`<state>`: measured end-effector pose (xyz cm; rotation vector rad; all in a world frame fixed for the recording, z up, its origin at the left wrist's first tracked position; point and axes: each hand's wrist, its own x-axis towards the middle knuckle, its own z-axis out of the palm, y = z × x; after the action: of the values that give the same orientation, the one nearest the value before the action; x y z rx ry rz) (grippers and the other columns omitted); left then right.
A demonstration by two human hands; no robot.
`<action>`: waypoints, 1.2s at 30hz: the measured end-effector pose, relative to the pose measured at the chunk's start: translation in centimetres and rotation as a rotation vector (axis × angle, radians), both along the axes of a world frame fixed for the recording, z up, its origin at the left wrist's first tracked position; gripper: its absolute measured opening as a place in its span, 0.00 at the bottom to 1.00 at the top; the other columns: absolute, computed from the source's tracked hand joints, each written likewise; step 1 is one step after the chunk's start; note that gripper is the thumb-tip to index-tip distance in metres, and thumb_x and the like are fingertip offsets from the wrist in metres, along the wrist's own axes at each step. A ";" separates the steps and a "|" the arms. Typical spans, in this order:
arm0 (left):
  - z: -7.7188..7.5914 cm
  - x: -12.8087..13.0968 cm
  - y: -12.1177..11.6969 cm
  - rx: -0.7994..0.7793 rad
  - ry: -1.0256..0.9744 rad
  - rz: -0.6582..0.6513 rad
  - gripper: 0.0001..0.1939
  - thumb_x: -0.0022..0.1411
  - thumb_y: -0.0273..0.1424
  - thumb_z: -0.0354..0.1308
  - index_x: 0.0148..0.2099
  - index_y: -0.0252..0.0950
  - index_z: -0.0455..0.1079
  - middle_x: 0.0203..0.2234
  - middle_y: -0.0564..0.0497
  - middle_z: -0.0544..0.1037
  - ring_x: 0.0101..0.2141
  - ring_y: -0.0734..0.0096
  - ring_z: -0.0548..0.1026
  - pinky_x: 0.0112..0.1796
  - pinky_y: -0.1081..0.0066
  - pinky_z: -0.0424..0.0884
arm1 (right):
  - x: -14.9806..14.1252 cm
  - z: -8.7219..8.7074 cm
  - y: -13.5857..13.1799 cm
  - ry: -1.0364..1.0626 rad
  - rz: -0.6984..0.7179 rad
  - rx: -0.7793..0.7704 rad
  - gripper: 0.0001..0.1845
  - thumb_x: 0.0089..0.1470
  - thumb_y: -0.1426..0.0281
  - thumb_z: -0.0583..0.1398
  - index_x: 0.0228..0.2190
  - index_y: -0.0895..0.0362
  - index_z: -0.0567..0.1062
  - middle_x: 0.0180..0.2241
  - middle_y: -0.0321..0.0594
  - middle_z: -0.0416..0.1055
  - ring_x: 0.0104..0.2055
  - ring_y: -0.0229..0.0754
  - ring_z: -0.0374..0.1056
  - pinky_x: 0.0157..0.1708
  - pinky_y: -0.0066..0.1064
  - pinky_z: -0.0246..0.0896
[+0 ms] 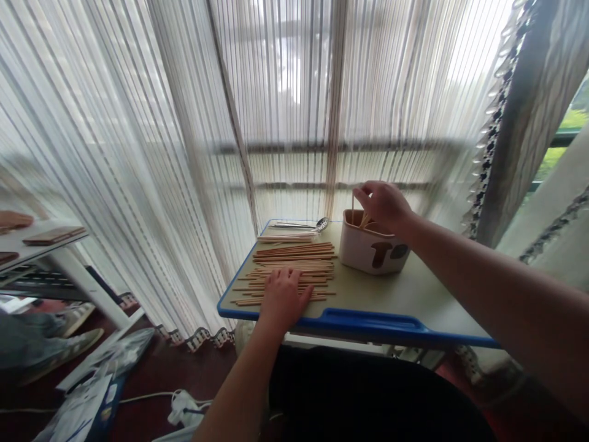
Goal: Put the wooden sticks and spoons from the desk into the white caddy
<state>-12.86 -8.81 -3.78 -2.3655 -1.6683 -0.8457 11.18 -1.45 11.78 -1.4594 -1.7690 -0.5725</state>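
Right forearm [483, 264], right fingers [361, 195] pinching a chopstick [353, 213] upright in the box [358, 248], left fingers [286, 277] loosely spread atop chopsticks [299, 251]

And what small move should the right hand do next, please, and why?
Probably lower the right hand slightly and release the upright stick into the container: the hand seems to pinch it at the opening, with its lower end apparently already inside. The left hand rests on the loose sticks.

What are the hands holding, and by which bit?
The right hand holds a thin stick near its top, above the box. The left hand lies spread on the sticks, seemingly gripping none.
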 end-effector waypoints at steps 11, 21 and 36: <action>-0.2 -0.5 -0.6 0.178 -0.052 -0.136 0.10 0.61 0.33 0.47 0.35 0.37 0.68 0.30 0.49 0.70 0.37 0.68 0.66 0.41 0.68 0.62 | -1.2 -2.6 -5.1 -0.028 0.117 0.433 0.17 0.49 0.66 0.55 0.42 0.56 0.65 0.45 0.48 0.60 0.49 0.53 0.54 0.46 0.47 0.50; -0.2 -0.6 -0.7 0.113 0.045 -0.169 0.16 0.61 0.35 0.47 0.26 0.37 0.70 0.25 0.50 0.71 0.32 0.70 0.67 0.36 0.71 0.61 | -3.7 -13.8 -8.6 -0.259 0.471 -0.225 0.08 0.51 0.67 0.54 0.32 0.56 0.71 0.29 0.40 0.69 0.31 0.38 0.63 0.32 0.28 0.55; -0.3 -0.9 -0.8 0.127 -0.001 -0.167 0.11 0.58 0.36 0.51 0.34 0.41 0.74 0.30 0.50 0.72 0.37 0.67 0.67 0.41 0.68 0.63 | -2.2 -16.4 -7.2 0.393 0.471 -0.454 0.13 0.49 0.62 0.54 0.25 0.57 0.71 0.23 0.37 0.66 0.27 0.37 0.61 0.28 0.29 0.54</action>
<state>-13.74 -9.61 -4.06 -2.4412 -1.3872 -0.9495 8.97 -8.66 -4.58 -1.2542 -1.8916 0.3578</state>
